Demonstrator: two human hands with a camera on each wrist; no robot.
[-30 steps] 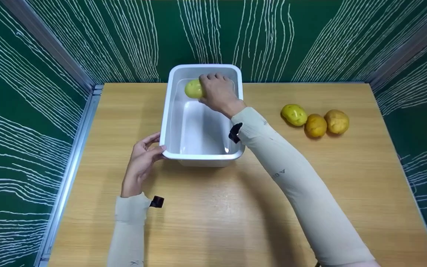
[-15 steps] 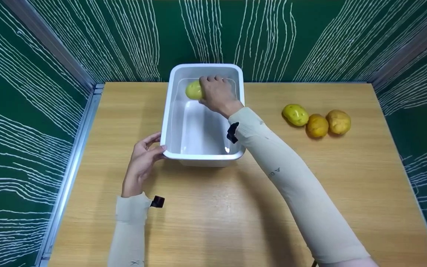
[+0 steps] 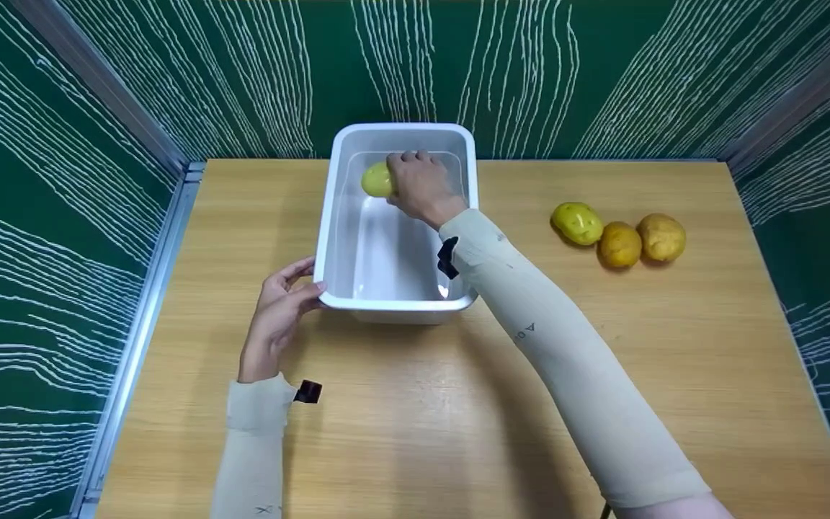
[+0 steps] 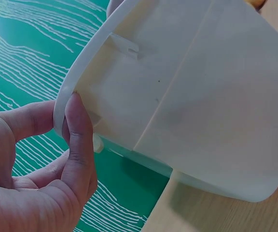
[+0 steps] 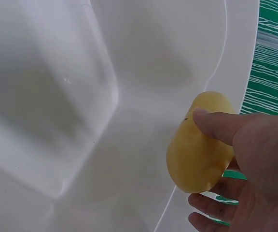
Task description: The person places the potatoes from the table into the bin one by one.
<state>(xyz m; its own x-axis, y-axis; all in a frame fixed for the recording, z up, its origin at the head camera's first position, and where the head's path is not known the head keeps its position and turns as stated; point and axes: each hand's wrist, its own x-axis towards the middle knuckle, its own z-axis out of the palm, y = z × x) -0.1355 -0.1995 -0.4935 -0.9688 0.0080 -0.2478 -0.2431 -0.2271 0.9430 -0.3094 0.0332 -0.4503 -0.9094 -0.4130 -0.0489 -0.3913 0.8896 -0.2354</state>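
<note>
A deep white plastic bin (image 3: 393,305) stands near the back of the table. My left hand (image 3: 276,310) pinches its rim at the near left corner; in the left wrist view, the thumb and a finger (image 4: 78,140) lie on either side of the lip. My right hand (image 3: 422,184) grips a yellow potato (image 3: 377,180) over the far end of the bin. Seen from the right wrist, the thumb lies across the potato (image 5: 197,150), with the other fingers beneath it. Behind the potato show the bin's inner walls (image 5: 144,111).
To the right on the wooden table (image 3: 415,425) lie a greenish-yellow potato (image 3: 578,223), a brownish potato (image 3: 619,245) and a tan potato (image 3: 662,237), close together. Green panels with white wavy lines (image 3: 516,79) enclose the back and sides.
Within the bin, the potato and my right hand have come slightly lower and nearer. The left hand keeps its hold on the rim.
</note>
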